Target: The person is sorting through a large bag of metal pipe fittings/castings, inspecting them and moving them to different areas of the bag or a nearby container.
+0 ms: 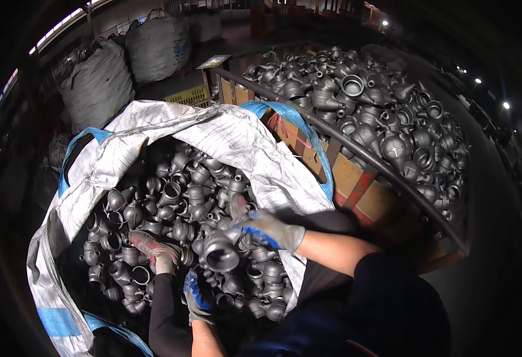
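Head view: right fingers (258,230) pinching grey metal fitting (218,245); left fingers (193,290), grip unclear.

Inside the white woven bulk bag (225,134), right of its middle, a dark-grey, bulbous metal fitting (216,243) tilts its wide round mouth toward the viewer, above loosely heaped, similar grey fittings (198,195).

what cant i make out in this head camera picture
All in the head view:
Right gloved hand: exact grip on the metal casting, blurred.
Left gloved hand: what its fingertips touch, if anything, too dark to tell.
White bulk bag: floor hidden under piled castings.
Lower blue strap: cut off by the bottom edge.
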A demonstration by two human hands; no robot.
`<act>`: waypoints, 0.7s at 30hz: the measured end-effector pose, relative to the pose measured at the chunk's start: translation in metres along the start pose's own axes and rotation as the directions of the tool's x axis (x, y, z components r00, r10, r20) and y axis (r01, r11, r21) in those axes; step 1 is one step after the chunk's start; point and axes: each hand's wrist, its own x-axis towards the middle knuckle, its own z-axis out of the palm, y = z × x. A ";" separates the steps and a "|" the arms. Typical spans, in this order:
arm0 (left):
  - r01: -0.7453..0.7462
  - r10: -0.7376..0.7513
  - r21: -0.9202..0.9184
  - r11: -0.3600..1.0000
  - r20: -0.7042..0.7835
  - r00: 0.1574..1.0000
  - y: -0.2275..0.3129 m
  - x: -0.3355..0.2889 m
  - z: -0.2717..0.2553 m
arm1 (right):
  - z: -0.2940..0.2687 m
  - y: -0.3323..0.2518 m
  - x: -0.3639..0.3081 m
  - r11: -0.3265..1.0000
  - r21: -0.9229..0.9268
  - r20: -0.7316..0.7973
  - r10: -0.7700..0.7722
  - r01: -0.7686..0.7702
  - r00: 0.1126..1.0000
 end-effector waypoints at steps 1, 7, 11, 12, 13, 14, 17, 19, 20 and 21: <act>0.208 -0.190 -0.456 0.865 0.087 0.978 -0.010 0.007 -0.013 | -0.007 -0.027 -0.008 0.995 0.102 -0.026 0.019 -0.016 0.999; 0.119 -0.143 -0.152 0.981 -0.159 0.977 -0.020 -0.001 -0.013 | -0.108 -0.138 -0.007 0.924 0.201 -0.260 -0.270 0.326 0.927; 0.109 -0.110 -0.011 0.994 -0.157 0.981 -0.033 -0.003 -0.025 | -0.167 -0.225 0.004 0.833 -0.032 -0.525 -0.484 0.552 0.700; 0.034 -0.021 0.131 0.991 -0.099 0.995 -0.042 -0.007 -0.035 | -0.175 -0.249 0.009 0.851 0.057 -0.634 -0.373 0.521 0.678; -0.047 0.040 0.270 0.962 0.029 0.999 -0.047 0.006 -0.032 | -0.222 -0.278 0.002 0.779 0.021 -0.690 -0.442 0.627 0.573; 0.099 -0.100 -0.016 0.995 -0.050 0.994 -0.032 0.006 -0.011 | -0.234 -0.299 -0.011 0.692 0.035 -0.709 -0.491 0.721 0.506; 0.007 0.002 0.098 0.995 -0.092 0.996 -0.030 0.000 -0.006 | -0.234 -0.319 -0.015 0.710 0.094 -0.736 -0.423 0.698 0.529; -0.022 0.045 0.322 0.947 -0.063 0.997 -0.043 0.002 -0.025 | -0.223 -0.301 -0.008 0.696 -0.089 -0.647 -0.584 0.713 0.490; -0.057 0.086 0.524 0.850 -0.031 0.996 -0.044 0.001 -0.029 | -0.206 -0.282 -0.004 0.705 -0.057 -0.537 -0.619 0.707 0.573; -0.046 0.079 0.522 0.851 -0.041 0.996 -0.046 -0.004 -0.029 | -0.190 -0.258 -0.002 0.777 -0.067 -0.470 -0.578 0.625 0.667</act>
